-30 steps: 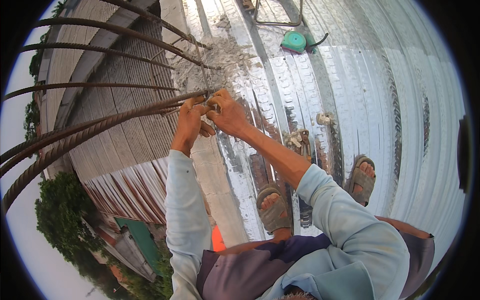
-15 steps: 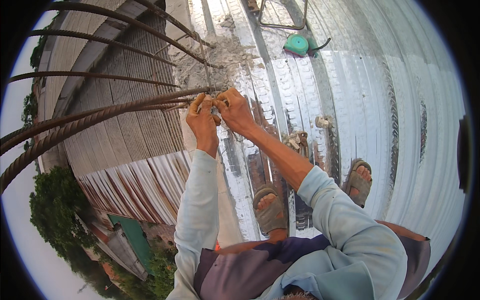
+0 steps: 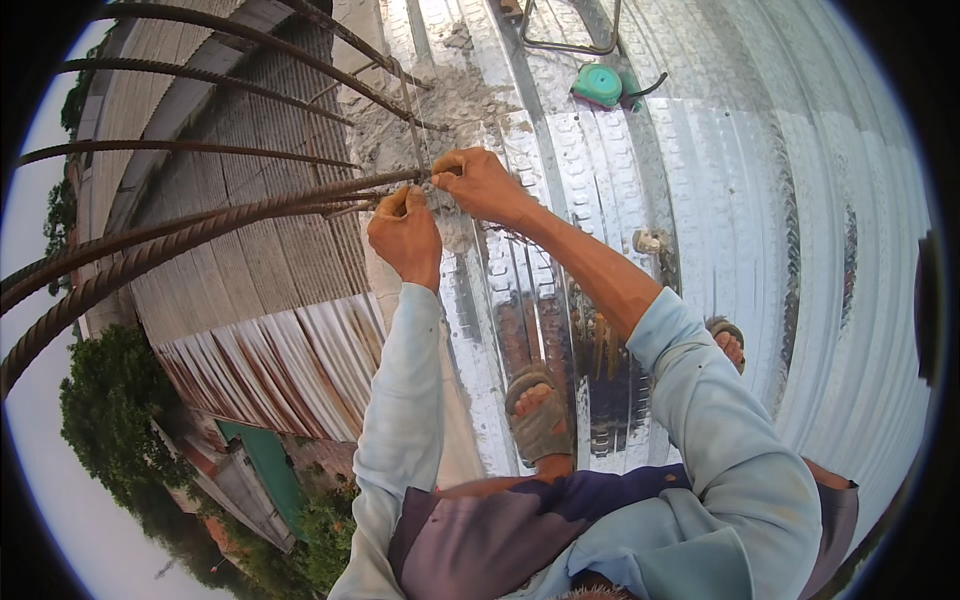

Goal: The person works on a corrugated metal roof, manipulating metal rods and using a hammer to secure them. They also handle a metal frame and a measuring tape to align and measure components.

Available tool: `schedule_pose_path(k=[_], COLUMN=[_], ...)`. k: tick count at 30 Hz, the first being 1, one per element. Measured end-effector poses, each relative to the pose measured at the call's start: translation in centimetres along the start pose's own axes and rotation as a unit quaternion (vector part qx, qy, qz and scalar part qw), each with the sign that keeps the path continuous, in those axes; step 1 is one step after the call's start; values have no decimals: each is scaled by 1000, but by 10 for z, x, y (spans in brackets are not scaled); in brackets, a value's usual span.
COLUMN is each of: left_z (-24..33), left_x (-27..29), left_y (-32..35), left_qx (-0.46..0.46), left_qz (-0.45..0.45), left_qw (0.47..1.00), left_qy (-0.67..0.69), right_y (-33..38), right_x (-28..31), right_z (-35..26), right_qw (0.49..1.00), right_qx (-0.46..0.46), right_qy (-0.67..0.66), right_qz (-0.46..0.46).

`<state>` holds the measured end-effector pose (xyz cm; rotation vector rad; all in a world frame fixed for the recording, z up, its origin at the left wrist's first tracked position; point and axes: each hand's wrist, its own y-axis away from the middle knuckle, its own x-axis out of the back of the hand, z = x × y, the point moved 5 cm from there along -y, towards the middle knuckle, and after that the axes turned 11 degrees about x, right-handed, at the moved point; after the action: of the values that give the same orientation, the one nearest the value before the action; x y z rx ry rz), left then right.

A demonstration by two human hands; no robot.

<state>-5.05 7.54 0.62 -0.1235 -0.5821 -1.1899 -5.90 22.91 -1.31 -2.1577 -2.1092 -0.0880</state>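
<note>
My left hand is closed in a pinch just below the ends of the rusty ribbed steel bars. Close by on its right, my right hand also pinches, its fingertips at the end of the thick bar. A thin pale line comes down to the bars between the two hands. Whatever the fingertips hold is too small to make out. Rough grey concrete surrounds the feet of the bars beyond my hands.
Shiny ribbed metal sheeting spreads to the right, with my sandalled foot on it. A green tape measure lies farther off beside a bent metal frame. A small pale lump sits nearer. Left, past the edge, are lower corrugated roofs.
My hands have moved apart: the right went slightly up and to the right, the left a little down. My right forearm has shifted rightward. Both hands stay pinched.
</note>
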Motion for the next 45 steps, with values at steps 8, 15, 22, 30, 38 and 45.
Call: schedule_pose_path(k=[8, 15, 22, 30, 38, 45], left_z=[1, 20, -19, 17, 25, 25], left_x=[13, 1, 26, 16, 2, 7], left_y=[-21, -14, 38, -4, -16, -12], left_qx=[17, -98, 23, -118, -115, -27], left_qz=[-86, -42, -129, -46, -70, -141], left_qw=[996, 982, 986, 985, 965, 976], left_qy=[21, -153, -100, -118, -224, -167], right_y=[19, 29, 23, 26, 26, 27], right_x=[-50, -44, -37, -43, -50, -42], right_z=[16, 23, 26, 23, 24, 21], right_qw=[989, 978, 982, 978, 976, 964], right_qx=[-28, -11, 11, 21, 121, 205], right_qy=[-73, -31, -92, -85, 5, 122], right_qz=[125, 204, 166, 189, 178, 120])
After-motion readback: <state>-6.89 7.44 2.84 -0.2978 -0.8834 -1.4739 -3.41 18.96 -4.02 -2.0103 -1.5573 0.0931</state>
